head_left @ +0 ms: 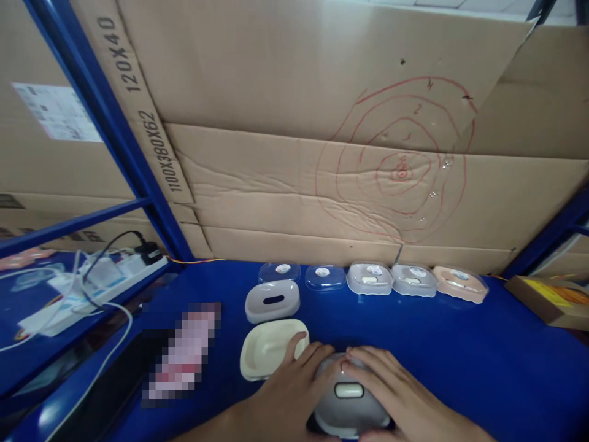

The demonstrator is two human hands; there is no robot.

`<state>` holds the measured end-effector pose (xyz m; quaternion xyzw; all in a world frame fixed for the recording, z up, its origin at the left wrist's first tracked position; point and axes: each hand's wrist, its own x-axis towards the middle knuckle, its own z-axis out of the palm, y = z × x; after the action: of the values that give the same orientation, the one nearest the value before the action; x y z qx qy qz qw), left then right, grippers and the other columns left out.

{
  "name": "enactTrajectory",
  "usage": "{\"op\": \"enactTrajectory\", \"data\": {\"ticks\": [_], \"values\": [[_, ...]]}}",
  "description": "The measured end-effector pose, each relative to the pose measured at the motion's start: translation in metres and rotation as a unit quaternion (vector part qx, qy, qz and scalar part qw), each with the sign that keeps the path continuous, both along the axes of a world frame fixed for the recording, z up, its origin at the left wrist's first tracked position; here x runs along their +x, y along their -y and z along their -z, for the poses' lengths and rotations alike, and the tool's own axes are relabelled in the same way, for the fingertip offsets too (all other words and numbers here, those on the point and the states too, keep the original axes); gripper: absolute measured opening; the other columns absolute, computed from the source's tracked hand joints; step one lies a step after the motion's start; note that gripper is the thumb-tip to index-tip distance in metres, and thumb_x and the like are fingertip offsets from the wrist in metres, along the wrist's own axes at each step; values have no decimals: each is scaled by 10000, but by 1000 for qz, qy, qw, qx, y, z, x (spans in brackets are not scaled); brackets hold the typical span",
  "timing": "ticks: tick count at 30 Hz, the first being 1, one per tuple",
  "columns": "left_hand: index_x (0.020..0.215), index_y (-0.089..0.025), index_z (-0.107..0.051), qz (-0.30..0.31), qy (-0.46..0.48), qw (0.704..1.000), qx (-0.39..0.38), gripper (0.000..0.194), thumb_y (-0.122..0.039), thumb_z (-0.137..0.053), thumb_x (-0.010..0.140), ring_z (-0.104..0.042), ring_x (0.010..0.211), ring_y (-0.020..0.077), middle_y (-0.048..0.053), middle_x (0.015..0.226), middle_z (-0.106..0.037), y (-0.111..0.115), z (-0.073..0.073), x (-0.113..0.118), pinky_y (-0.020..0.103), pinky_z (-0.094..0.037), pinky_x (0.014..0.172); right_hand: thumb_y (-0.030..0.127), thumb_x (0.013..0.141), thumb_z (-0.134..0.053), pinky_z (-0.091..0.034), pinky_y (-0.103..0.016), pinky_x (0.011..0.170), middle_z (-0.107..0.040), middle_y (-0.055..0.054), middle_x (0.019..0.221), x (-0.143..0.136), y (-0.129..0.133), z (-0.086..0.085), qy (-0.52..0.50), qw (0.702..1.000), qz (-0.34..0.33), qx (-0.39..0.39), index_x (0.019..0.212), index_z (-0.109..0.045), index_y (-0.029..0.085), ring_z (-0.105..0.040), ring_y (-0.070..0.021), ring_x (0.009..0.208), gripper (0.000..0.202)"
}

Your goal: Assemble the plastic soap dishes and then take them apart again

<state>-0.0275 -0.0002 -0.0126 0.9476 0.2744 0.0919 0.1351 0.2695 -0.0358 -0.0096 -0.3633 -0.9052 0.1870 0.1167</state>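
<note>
Left hand (297, 383) and right hand (396, 383) clasping rounded grey case (350, 412), cream tray (263, 351) just left, smooth blue tabletop (488, 362) stretching right

Across the blue tabletop (460, 362) lie a cream shell (263, 355) and pale grey shell (257, 311) at ten o'clock, clear covers (325, 280) at eleven, covered cases (415, 286) at one, a cardboard box (536, 299) at two.
</note>
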Motion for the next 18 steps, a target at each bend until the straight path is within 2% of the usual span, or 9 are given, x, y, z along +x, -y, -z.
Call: {"op": "enactTrajectory", "data": {"ticks": [3,6,10,14,18], "values": [[1694,-272,-355,-8,-5,1000,-20,1143,-631,-952,788,-589,1428,444,185,1589,-604,-2,3,1,782,-241,1294,651,988,-740,-411,-653,1310,-399,-141,1799,-1,-5,3,0,1000,-4,-27,1771,-335,368,-405,-418,1649,926],[1668,-261,-390,-10,5,999,-34,1154,-673,-958,752,-597,1410,453,176,1567,-615,-2,5,2,804,-218,1289,711,921,-788,-355,-702,1317,-339,-186,1815,-2,-4,4,8,998,-7,-55,1781,-319,311,-344,-459,1668,1059],[1680,-298,-354,-7,32,999,-28,1132,-657,-943,783,-618,1382,422,155,1534,-637,-1,8,-1,767,-207,1307,722,940,-753,-367,-690,1313,-367,-204,1798,-1,-3,7,2,997,2,-71,1772,-351,266,-368,-445,1661,1031],[1725,-311,-223,-12,56,998,-23,1253,-582,-968,754,-650,1333,423,146,1476,-667,0,13,-3,767,-234,1294,691,942,-765,-376,-629,1327,-420,-206,1776,2,-2,11,-35,998,-13,-42,1736,-416,234,-404,-417,1649,980],[1722,-317,-181,-10,69,997,-11,1324,-564,-976,692,-671,1291,435,137,1427,-690,-1,24,-3,771,-275,1271,673,945,-769,-389,-605,1320,-498,-210,1727,0,-4,15,-62,998,-25,-22,1664,-505,232,-471,-400,1608,884]]}}
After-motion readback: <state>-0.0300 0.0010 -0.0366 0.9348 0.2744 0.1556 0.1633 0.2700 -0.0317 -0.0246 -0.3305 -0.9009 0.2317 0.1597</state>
